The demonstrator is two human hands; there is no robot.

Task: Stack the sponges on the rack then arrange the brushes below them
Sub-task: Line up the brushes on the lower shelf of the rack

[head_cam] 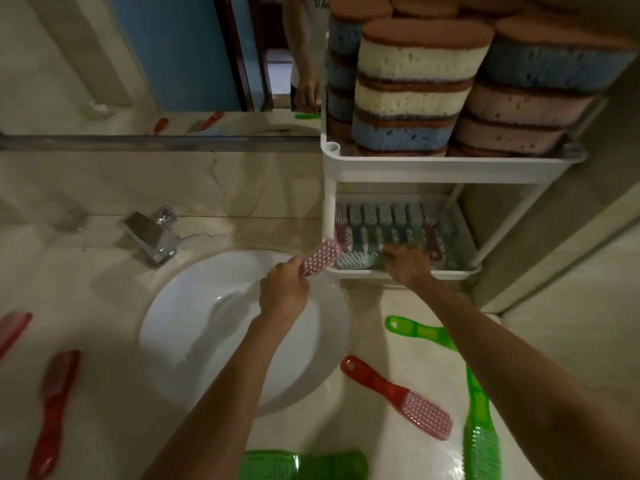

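Stacks of sponges point(412, 88) in cream, blue and pink fill the top tier of the white rack point(450, 166). On the lower tier point(398, 273) several brushes point(388, 226) lie in rows. My left hand point(284, 289) grips the handle of a pink brush point(320, 258), held over the sink's far rim beside the rack. Over the lower tier's front edge, my right hand point(407, 265) rests with curled fingers on a pale green brush point(356, 261); whether it grips the brush is hidden.
A white sink point(194, 327) and chrome tap point(150, 237) sit centre. Loose brushes lie on the counter: red ones point(52, 410) at left, a red one point(398, 398) and green ones point(420, 330) point(481, 438) point(304, 465) at right and front. A mirror point(156, 64) is behind.
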